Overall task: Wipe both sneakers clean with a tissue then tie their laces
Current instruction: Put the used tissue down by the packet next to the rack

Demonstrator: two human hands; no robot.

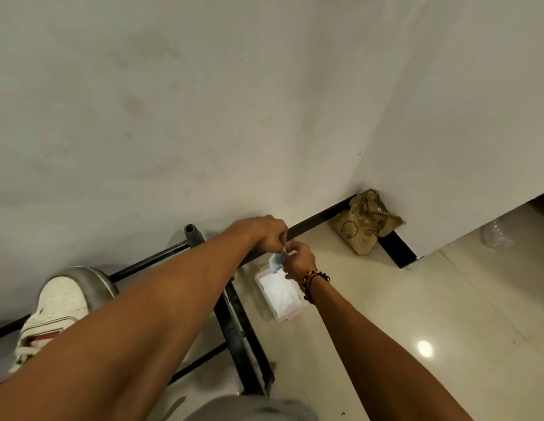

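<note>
Both forearms reach out — left hand point(266, 233) and right hand point(299, 259) pinch a crumpled bluish-white tissue point(277, 262).

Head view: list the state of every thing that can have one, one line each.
tissue box: on the floor, top open, white tissue showing.
tissue: bunched, pinched above the box.
left hand: pinches the tissue.
right hand: pinches the tissue.
sneaker: on a round metal stand, laces loose.
brown bag: crumpled in the wall corner.

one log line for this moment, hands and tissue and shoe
left hand: pinches tissue | right hand: pinches tissue | tissue: above open tissue box | sneaker: on stool, laces loose
</note>
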